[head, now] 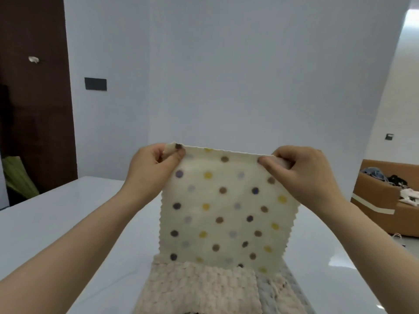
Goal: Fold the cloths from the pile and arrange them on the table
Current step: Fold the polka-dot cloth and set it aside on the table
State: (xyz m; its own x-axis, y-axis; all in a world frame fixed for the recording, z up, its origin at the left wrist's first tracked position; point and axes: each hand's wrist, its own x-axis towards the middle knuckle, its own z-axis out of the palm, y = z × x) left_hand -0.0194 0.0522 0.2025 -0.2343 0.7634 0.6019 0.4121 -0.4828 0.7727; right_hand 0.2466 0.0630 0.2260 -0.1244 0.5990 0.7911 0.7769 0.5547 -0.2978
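Cream cloth (pixel 226 207) w/ brown, purple, yellow & pale dots, zigzag-cut edges: held upright and spread flat, top corners pinched by left hand (pixel 149 168) and right hand (pixel 301 173). Bottom edge is met by the pile (pixel 226 298) on the table (pixel 68 223): fluffy beige cloth (pixel 195 288) at left, grey cloth (pixel 264 300) at right.

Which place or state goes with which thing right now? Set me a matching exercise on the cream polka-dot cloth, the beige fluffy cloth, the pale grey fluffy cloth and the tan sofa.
Things:
1. cream polka-dot cloth
2. beige fluffy cloth
3. pale grey fluffy cloth
4. tan sofa

Places or states:
A. at the far right, with clothes strewn on it
B. lying on the white table, on the left side of the pile
C. hanging, pinched at its top corners by the left hand and the right hand
D. lying on the right side of the pile

Pairs: 1-C, 2-B, 3-D, 4-A
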